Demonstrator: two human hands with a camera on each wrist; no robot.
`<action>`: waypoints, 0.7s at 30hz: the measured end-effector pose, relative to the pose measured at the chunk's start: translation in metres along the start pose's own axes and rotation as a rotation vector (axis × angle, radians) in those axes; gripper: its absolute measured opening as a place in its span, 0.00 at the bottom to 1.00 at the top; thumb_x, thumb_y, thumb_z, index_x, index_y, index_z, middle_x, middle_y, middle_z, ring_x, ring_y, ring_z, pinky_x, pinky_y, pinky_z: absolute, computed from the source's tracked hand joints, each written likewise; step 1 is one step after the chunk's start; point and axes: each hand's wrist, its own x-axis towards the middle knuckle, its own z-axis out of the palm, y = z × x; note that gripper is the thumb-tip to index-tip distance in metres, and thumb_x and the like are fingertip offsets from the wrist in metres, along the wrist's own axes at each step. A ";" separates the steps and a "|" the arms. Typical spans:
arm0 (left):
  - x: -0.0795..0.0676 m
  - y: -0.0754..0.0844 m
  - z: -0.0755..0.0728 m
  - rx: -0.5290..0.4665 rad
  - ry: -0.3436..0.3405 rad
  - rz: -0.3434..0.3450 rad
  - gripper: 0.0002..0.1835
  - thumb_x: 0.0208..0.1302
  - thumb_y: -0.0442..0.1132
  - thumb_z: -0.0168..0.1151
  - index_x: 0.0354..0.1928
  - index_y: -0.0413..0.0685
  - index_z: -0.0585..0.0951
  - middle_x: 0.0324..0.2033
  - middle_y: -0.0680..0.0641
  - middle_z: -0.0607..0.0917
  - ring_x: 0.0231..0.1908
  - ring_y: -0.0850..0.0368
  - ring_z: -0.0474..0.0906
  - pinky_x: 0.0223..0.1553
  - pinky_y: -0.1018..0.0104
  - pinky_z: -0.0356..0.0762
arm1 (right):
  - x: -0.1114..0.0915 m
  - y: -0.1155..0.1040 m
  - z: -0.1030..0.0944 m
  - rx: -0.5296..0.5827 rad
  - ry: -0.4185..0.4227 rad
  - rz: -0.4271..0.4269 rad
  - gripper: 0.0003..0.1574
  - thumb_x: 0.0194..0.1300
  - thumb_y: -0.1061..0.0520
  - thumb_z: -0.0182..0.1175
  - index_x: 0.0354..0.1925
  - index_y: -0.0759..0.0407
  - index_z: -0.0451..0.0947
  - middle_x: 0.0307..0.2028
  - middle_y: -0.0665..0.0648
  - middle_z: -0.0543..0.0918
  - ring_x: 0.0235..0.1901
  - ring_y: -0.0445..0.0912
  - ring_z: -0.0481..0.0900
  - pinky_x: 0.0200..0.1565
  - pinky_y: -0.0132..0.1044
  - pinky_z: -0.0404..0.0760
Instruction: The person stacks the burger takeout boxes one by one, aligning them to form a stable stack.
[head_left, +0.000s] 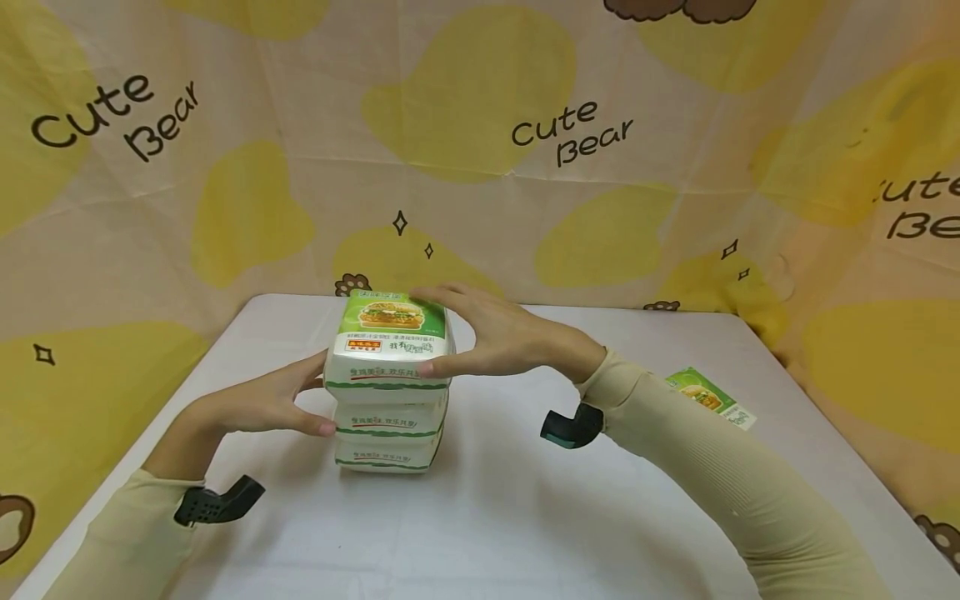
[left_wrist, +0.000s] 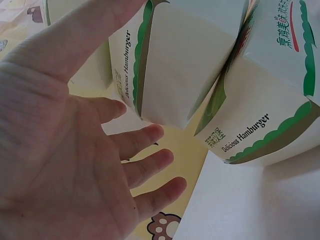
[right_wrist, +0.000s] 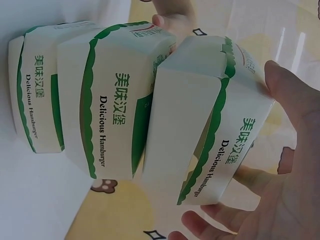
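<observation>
Three green-and-white paper hamburger boxes stand in a stack, the top box (head_left: pixel 390 350) set a little askew over the middle box (head_left: pixel 386 421) and the bottom box (head_left: pixel 382 456). My right hand (head_left: pixel 510 337) grips the top box from the right, thumb on its front edge and fingers at the back. On the stack's other side is my left hand (head_left: pixel 262 400), its thumb at the front left edge of the middle box. In the left wrist view its other fingers (left_wrist: pixel 152 200) spread loosely apart, away from the boxes.
A green-and-white printed piece with a burger picture (head_left: pixel 708 396) lies on the right of the table, partly hidden by my right sleeve (head_left: pixel 697 467). The white table (head_left: pixel 480 533) ends at a yellow patterned cloth (head_left: pixel 480 100) behind and at the sides.
</observation>
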 end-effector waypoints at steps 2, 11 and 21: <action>0.000 0.000 0.000 -0.002 0.000 0.000 0.50 0.55 0.41 0.72 0.77 0.52 0.56 0.73 0.42 0.66 0.71 0.29 0.60 0.65 0.21 0.58 | 0.000 0.000 0.000 0.000 0.000 0.000 0.58 0.57 0.28 0.65 0.79 0.36 0.51 0.77 0.47 0.58 0.76 0.47 0.57 0.72 0.59 0.64; -0.001 -0.001 -0.001 -0.006 0.002 -0.002 0.51 0.55 0.42 0.72 0.78 0.54 0.55 0.74 0.42 0.64 0.73 0.40 0.60 0.66 0.21 0.57 | -0.001 -0.001 -0.001 -0.005 0.003 0.003 0.59 0.57 0.27 0.64 0.79 0.34 0.50 0.77 0.47 0.58 0.77 0.48 0.57 0.72 0.60 0.64; 0.000 -0.002 -0.003 0.017 0.004 0.008 0.54 0.55 0.42 0.72 0.80 0.61 0.51 0.75 0.43 0.63 0.71 0.32 0.60 0.65 0.21 0.59 | -0.003 0.000 -0.003 0.022 0.004 0.011 0.58 0.58 0.27 0.64 0.79 0.31 0.49 0.78 0.48 0.55 0.78 0.50 0.54 0.71 0.63 0.64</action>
